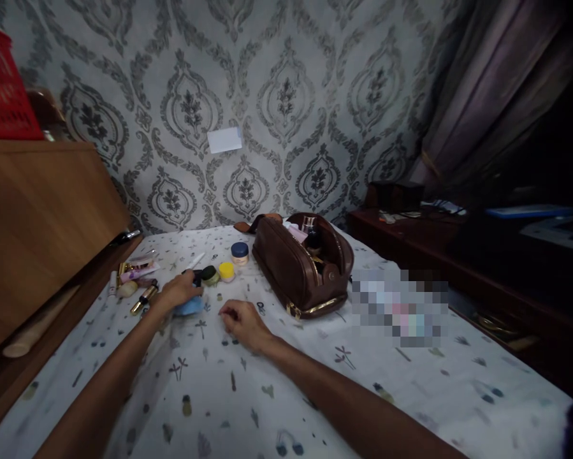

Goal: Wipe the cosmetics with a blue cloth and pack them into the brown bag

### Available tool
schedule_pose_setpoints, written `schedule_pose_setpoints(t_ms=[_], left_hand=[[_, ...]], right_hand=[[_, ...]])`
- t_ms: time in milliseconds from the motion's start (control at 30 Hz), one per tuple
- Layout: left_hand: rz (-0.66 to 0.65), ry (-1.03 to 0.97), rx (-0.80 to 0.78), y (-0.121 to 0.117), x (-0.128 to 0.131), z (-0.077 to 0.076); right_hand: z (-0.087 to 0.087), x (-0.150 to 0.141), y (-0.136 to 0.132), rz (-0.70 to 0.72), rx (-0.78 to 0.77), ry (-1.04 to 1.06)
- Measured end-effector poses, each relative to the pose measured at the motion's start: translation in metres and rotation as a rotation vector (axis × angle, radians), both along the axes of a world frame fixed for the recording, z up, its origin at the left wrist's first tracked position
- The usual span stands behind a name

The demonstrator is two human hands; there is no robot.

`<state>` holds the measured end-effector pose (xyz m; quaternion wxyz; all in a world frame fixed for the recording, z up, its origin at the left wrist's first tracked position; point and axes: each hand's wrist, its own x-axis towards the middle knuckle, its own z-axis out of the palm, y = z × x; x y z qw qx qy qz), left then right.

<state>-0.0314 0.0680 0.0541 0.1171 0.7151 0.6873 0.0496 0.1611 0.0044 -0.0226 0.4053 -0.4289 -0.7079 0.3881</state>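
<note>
My left hand (180,290) is over the left group of cosmetics, its fingers curled around a small black item (197,278) whose kind I cannot make out. Beneath that hand shows a light-blue thin piece (189,306), perhaps cloth or a packet. Just beyond the fingers are a dark-lidded green jar (210,275), a yellow-lidded jar (226,272) and a white pen-like stick (196,261). My right hand (245,326) rests low over the sheet with loosely curled fingers, and nothing shows in it. To its right stands an unzipped brown toiletry bag (281,268) with cosmetics inside.
A blue-lidded jar (239,253) stands left of the bag. Further left lie a black-and-gold tube (144,299), a pink tube (137,273) and other small cosmetics. A wooden cabinet (47,210) borders the left side; a dark red table (382,236) borders the right.
</note>
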Motion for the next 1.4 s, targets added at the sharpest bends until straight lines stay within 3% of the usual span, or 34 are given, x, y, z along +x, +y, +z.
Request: schedule_pose_setpoints(t_ms=[167, 367, 400, 467, 533, 600, 833, 933, 1167, 1400], left_hand=[[-0.168, -0.307, 0.015, -0.03, 0.003, -0.003], [-0.038, -0.423, 0.396, -0.034, -0.002, -0.009], [-0.072, -0.422, 0.454, -0.035, -0.001, -0.014], [-0.26, -0.376, 0.531, -0.038, 0.003, -0.027], [-0.484, -0.243, 0.524, -0.044, 0.006, -0.04], [-0.585, -0.082, 0.503, -0.048, 0.006, -0.048], [-0.539, 0.222, 0.559, -0.043, 0.01, -0.047], [-0.486, 0.252, 0.553, -0.038, 0.015, -0.048], [-0.377, -0.01, 0.564, -0.049, 0.028, -0.051], [-0.299, -0.319, 0.49, -0.052, 0.05, -0.041]], right_hand=[[-0.001, 0.005, 0.002, -0.138, 0.2, -0.013], [0.0, 0.008, 0.001, -0.156, 0.282, -0.092], [0.0, 0.008, 0.001, -0.147, 0.282, -0.11], [0.0, 0.007, 0.001, -0.137, 0.275, -0.138], [0.001, 0.007, 0.001, -0.133, 0.256, -0.15], [0.001, 0.007, 0.001, -0.132, 0.237, -0.156], [0.001, 0.007, -0.001, -0.084, 0.223, -0.181], [0.0, 0.007, -0.003, -0.061, 0.234, -0.222], [0.009, 0.007, -0.008, -0.014, 0.251, -0.313], [0.014, 0.014, -0.011, -0.004, 0.152, -0.135]])
